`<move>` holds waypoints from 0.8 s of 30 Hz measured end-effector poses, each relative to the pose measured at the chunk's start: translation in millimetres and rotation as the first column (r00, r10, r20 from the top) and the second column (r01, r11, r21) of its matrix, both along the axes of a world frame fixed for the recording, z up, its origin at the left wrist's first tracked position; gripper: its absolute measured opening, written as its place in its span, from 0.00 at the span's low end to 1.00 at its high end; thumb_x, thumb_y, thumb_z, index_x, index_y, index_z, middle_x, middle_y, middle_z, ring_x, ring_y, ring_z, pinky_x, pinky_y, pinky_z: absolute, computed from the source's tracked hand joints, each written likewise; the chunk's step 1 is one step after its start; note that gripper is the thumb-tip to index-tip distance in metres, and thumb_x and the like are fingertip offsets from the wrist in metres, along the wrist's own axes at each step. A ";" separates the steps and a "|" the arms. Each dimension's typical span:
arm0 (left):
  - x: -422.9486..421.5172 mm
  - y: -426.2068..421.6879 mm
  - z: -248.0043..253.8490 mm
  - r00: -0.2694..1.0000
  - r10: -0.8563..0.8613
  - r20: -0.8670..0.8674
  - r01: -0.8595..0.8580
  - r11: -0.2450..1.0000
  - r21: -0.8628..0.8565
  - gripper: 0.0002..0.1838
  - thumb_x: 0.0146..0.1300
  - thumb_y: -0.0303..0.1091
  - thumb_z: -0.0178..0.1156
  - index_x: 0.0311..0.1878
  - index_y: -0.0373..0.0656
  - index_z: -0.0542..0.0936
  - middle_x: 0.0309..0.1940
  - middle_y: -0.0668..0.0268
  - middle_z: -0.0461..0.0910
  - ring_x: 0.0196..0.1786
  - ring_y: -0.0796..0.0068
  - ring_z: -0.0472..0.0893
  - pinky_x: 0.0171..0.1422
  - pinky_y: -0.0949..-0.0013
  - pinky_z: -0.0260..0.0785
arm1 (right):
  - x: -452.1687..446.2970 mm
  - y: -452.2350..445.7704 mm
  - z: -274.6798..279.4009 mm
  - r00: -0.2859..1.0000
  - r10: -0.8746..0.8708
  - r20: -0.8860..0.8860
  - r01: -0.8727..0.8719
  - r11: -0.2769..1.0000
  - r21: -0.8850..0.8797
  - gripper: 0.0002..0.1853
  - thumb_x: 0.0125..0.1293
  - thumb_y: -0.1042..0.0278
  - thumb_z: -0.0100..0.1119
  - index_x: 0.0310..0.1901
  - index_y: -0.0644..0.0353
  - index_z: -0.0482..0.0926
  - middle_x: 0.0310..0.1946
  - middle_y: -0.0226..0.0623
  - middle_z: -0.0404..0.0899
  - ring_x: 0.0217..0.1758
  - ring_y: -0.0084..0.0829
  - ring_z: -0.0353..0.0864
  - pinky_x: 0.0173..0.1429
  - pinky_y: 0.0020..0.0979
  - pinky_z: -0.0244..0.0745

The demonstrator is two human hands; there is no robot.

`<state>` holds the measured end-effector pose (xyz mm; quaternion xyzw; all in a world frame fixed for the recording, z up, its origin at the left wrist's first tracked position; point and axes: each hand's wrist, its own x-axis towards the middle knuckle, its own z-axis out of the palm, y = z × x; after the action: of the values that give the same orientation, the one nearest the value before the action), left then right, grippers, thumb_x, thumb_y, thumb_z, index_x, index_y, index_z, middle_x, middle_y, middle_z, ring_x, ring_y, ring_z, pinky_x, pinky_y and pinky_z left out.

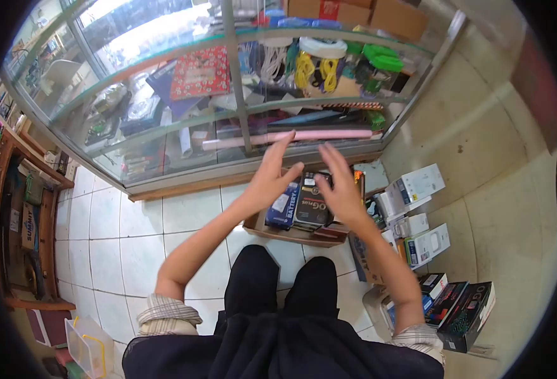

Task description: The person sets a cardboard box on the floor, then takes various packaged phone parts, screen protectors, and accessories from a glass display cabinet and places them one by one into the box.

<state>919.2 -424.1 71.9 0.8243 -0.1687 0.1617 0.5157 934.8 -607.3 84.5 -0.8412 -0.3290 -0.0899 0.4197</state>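
My left hand (273,174) hovers over the left side of an open cardboard box (272,234) on the floor, fingers apart and holding nothing. Above the box's right side is my right hand (341,189), its fingers stretched out and also empty. Inside the box stand a blue box marked BATTERY (283,207) and a black box with the letters OG PLUS (312,208). Some thin brown items (334,230) lie at its right front corner. My hands and forearms hide part of the contents.
A glass display cabinet (240,126) with cables, boxes and a pink roll (329,134) stands ahead. White boxes (422,184) and black boxes (468,316) are stacked along the right wall. A wooden cabinet (48,221) and a clear plastic bin (86,347) are at left.
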 end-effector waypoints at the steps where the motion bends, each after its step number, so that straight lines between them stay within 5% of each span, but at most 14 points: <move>1: 2.2 -1.2 23.0 0.995 -0.023 0.094 0.022 1.000 0.011 0.33 0.60 0.36 0.55 0.65 0.35 0.54 0.61 0.50 0.59 0.65 0.57 0.58 0.68 0.63 0.48 | 8.0 -10.0 21.0 1.000 0.012 0.014 -0.013 0.997 0.077 0.27 0.59 0.73 0.52 0.61 0.62 0.60 0.61 0.50 0.57 0.65 0.46 0.56 0.67 0.36 0.52; 5: 14.5 -14.4 131.1 0.988 -0.098 0.118 0.117 0.978 -0.173 0.32 0.61 0.37 0.54 0.65 0.39 0.55 0.61 0.52 0.60 0.65 0.62 0.60 0.67 0.61 0.51 | 23.7 -35.7 129.6 0.972 0.004 0.236 -0.023 0.996 0.081 0.23 0.59 0.71 0.52 0.57 0.61 0.64 0.55 0.46 0.64 0.57 0.43 0.66 0.61 0.34 0.60; 10: 67.5 -26.9 244.8 0.886 -0.025 0.463 0.086 0.990 -0.112 0.29 0.60 0.37 0.54 0.62 0.39 0.58 0.58 0.52 0.64 0.63 0.63 0.63 0.65 0.62 0.55 | 80.2 -30.9 217.6 0.898 -0.041 0.438 -0.070 0.969 0.236 0.17 0.59 0.69 0.53 0.51 0.60 0.71 0.48 0.43 0.69 0.47 0.36 0.75 0.52 0.31 0.69; 13: 133.2 -27.6 292.6 0.831 0.041 0.555 0.048 0.988 -0.145 0.28 0.62 0.38 0.52 0.63 0.41 0.58 0.59 0.58 0.64 0.63 0.68 0.62 0.64 0.65 0.54 | 137.2 -10.5 262.6 0.888 -0.095 0.450 -0.106 0.910 0.401 0.16 0.60 0.68 0.52 0.50 0.60 0.72 0.50 0.45 0.69 0.45 0.36 0.76 0.50 0.31 0.71; 17: 219.5 -17.3 340.0 0.811 0.211 0.546 -0.023 0.944 -0.330 0.24 0.60 0.31 0.48 0.58 0.33 0.61 0.53 0.50 0.66 0.57 0.62 0.67 0.61 0.66 0.59 | 214.8 22.0 320.4 0.896 -0.124 0.426 -0.143 0.829 0.541 0.16 0.60 0.69 0.51 0.50 0.61 0.72 0.48 0.49 0.69 0.44 0.37 0.77 0.49 0.30 0.72; 21: 259.4 -10.8 374.4 0.788 0.362 0.498 -0.174 0.907 -0.384 0.24 0.57 0.29 0.48 0.57 0.33 0.61 0.54 0.49 0.61 0.53 0.56 0.68 0.60 0.63 0.60 | 295.4 45.5 360.3 0.941 -0.123 0.316 -0.064 0.851 0.521 0.19 0.57 0.67 0.52 0.49 0.68 0.72 0.49 0.52 0.70 0.48 0.42 0.75 0.53 0.35 0.68; 24: 302.7 2.9 389.7 0.754 0.535 0.383 -0.538 0.836 -0.108 0.29 0.54 0.33 0.53 0.59 0.35 0.60 0.55 0.48 0.60 0.57 0.50 0.63 0.63 0.58 0.55 | 349.5 66.1 377.3 0.931 -0.186 0.316 0.006 0.869 0.495 0.20 0.56 0.67 0.53 0.50 0.68 0.70 0.49 0.54 0.70 0.50 0.43 0.73 0.54 0.34 0.67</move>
<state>1221.9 -421.2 461.6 0.7896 -0.0272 0.4657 0.3987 1284.3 -541.2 461.8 -0.6941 -0.3229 -0.3400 0.5463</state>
